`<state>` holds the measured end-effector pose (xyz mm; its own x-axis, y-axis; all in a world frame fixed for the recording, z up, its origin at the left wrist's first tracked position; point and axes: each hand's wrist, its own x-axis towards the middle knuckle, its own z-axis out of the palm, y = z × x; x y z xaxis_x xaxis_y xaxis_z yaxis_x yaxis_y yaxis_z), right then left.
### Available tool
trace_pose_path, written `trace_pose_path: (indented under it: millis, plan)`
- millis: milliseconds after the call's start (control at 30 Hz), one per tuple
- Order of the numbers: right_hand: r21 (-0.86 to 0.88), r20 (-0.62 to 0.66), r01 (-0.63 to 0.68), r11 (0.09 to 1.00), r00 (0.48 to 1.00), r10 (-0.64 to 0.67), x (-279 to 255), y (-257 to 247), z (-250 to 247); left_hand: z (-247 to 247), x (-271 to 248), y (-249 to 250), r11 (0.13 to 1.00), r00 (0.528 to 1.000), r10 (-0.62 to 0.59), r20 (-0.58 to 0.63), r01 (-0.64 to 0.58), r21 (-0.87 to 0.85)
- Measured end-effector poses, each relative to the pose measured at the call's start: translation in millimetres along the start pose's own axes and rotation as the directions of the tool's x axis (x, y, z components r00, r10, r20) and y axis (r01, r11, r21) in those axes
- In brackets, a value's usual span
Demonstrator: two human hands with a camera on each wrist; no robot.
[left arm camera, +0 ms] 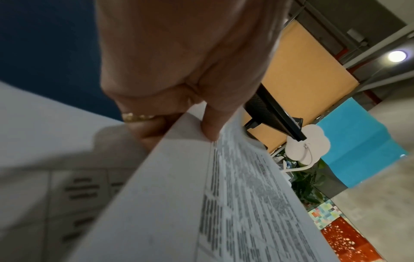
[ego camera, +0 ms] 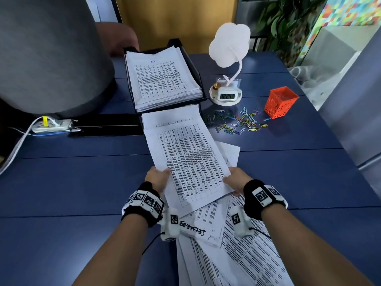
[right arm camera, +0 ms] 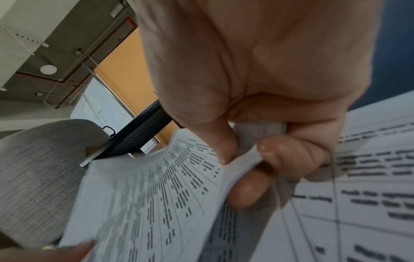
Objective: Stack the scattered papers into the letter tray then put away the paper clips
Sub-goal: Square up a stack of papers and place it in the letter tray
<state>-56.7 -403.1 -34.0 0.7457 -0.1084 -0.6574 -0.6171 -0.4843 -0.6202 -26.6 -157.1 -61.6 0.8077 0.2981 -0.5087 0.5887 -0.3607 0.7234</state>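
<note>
I am pinching the white printed paper sheet (ego camera: 189, 159) at both near corners, left hand (ego camera: 157, 178) and right hand (ego camera: 237, 179), keeping it flat, aiming its far edge toward the black mesh letter tray (ego camera: 195, 69) ahead, above loose papers (ego camera: 237, 254).

Both hands (ego camera: 157, 178) (ego camera: 237, 180) forward, fingers pinched.
</note>
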Motion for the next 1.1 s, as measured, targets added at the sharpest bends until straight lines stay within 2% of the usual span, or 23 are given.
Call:
trace_pose_path:
  millis: [133,333,500,600,667,833,933,1033,1100]
  plan:
    - [-0.050,-0.004,0.021,0.999,1.000,-0.021,1,-4,-1,-4,5,-9,0.999,0.997,-0.019,0.079,0.015,0.049]
    - [0.042,-0.046,0.007,0.999,0.999,-0.005,8,-10,-5,-9,3,1,0.989,0.992,0.111,0.054,-0.104,-0.107]
    - [0.189,-0.083,0.032,0.982,0.996,-0.016,19,-36,-4,-14,7,9,0.984,0.987,0.049,0.152,-0.022,-0.178]
    - [0.225,-0.095,0.076,0.971,0.994,-0.056,30,-56,-3,-20,7,9,0.967,0.968,-0.004,0.253,0.069,-0.247]
    - [0.214,-0.092,0.094,0.972,0.993,-0.075,38,-69,-2,-25,8,10,0.964,0.950,-0.005,0.311,0.087,-0.251]
    - [0.290,-0.158,0.169,0.942,0.979,-0.127,56,-91,1,-34,23,24,0.949,0.955,0.034,0.295,0.061,-0.308]
    - [0.442,-0.212,0.227,0.868,0.967,-0.145,63,-106,2,-38,32,39,0.935,0.966,0.064,0.250,0.029,-0.354]
    - [0.696,-0.198,0.213,0.685,0.975,-0.102,71,-119,4,-38,44,52,0.915,0.980,0.085,0.181,-0.006,-0.403]
    - [0.791,-0.175,0.191,0.582,0.981,-0.085,78,-127,8,-36,49,60,0.904,0.983,0.104,0.149,-0.031,-0.426]
